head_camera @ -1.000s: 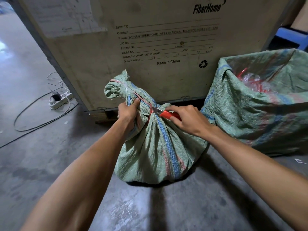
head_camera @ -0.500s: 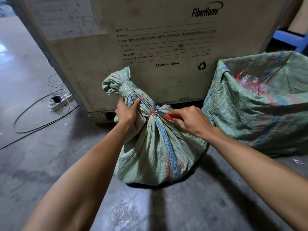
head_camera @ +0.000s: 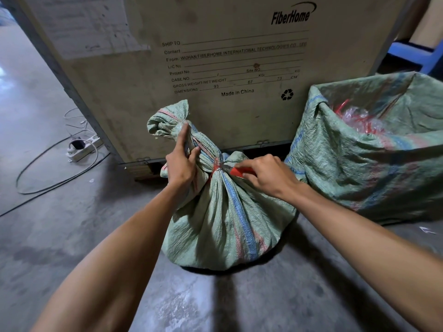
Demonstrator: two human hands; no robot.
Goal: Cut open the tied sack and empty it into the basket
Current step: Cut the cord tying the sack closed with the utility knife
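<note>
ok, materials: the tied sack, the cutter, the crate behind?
Tied sack: looks like woven plastic fabric, matte green with blue and red stripes; a fine weave grid and crisp creases show.
Cutter: red handle, probably plastic, mostly hidden in the right hand; the pale blade tip looks like metal.
Crate: seemingly plywood, dull beige with black printing; grey edge strips, possibly metal.

A grey concrete floor (head_camera: 60, 236), stained and scuffed, spread out underfoot. Against it stood a big wooden shipping crate (head_camera: 215, 56) printed "FiberHome" and "Made in China". To its left a white power strip (head_camera: 82, 147) lay among looping dark cables (head_camera: 43, 168). Something blue (head_camera: 414, 56) showed behind the crate's right edge.
</note>
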